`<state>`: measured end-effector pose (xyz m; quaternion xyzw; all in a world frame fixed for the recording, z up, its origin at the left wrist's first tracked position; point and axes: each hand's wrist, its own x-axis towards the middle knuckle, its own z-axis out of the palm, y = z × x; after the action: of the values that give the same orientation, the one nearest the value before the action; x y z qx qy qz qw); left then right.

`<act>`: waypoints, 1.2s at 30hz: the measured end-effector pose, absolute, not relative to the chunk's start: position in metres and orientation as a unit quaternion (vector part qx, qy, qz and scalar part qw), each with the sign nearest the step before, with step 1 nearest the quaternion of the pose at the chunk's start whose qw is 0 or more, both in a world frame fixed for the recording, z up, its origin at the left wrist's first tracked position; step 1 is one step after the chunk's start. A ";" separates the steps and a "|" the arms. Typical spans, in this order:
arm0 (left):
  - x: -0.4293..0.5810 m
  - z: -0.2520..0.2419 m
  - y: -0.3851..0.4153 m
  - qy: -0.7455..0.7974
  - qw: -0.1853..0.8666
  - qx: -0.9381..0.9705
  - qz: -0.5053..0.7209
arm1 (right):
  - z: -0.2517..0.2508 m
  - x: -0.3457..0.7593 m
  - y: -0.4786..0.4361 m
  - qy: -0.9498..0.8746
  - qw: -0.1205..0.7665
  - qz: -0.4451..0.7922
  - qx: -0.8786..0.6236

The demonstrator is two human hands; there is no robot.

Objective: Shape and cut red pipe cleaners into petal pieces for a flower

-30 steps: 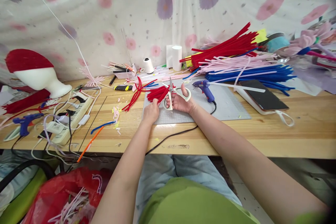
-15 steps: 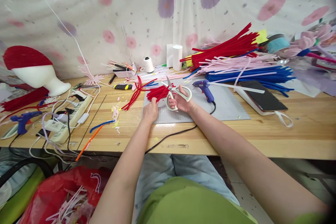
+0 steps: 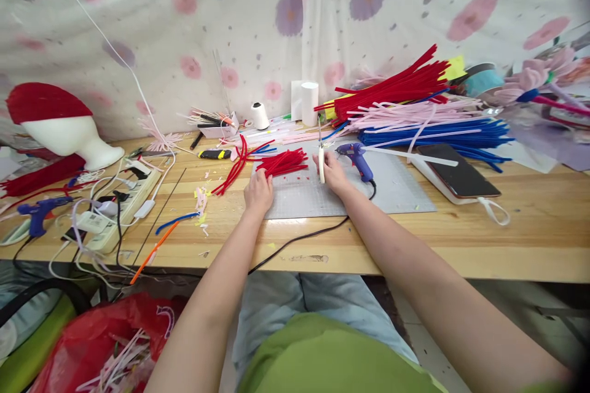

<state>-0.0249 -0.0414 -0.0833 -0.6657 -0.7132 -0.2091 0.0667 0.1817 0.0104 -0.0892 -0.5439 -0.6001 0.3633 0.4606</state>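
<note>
My left hand point(image 3: 259, 191) is closed at the near left end of a pile of short red pipe cleaners point(image 3: 286, 162), which lies on the grey cutting mat point(image 3: 295, 206). In my right hand point(image 3: 332, 172) are white-handled scissors point(image 3: 321, 163), seen edge-on with the blades pointing up and away. The scissors are to the right of the pile and apart from it. Small red clippings lie on the mat between my hands. Just right of my right hand rests a blue glue gun point(image 3: 358, 159).
Long red point(image 3: 391, 89), pink and blue point(image 3: 428, 135) pipe cleaners are heaped at the back right, behind a phone point(image 3: 458, 169). A power strip point(image 3: 124, 209) with tangled cables, another glue gun point(image 3: 42, 212) and a foam head point(image 3: 59, 129) stand left. A black cord point(image 3: 299, 238) crosses the front.
The scissors have moved right, away from the red pipe cleaners, and turned from broadside to edge-on. My left hand has shifted slightly left and down; more of the red pile shows.
</note>
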 end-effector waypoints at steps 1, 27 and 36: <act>-0.024 -0.082 -0.038 -0.708 0.081 -0.667 -0.215 | -0.090 0.183 0.011 -0.602 0.457 0.319 -0.572; -0.105 -0.065 0.015 -0.828 0.060 -0.557 -0.028 | -0.087 0.178 0.003 -0.678 0.317 0.098 -0.656; -0.108 -0.061 0.011 -0.834 0.062 -0.546 -0.043 | -0.090 0.180 0.004 -0.671 0.268 0.047 -0.689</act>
<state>-0.1083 0.0113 -0.0613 -0.5459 -0.8344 -0.0429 0.0623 0.1800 0.0035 -0.0901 -0.6891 -0.6715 0.0470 0.2683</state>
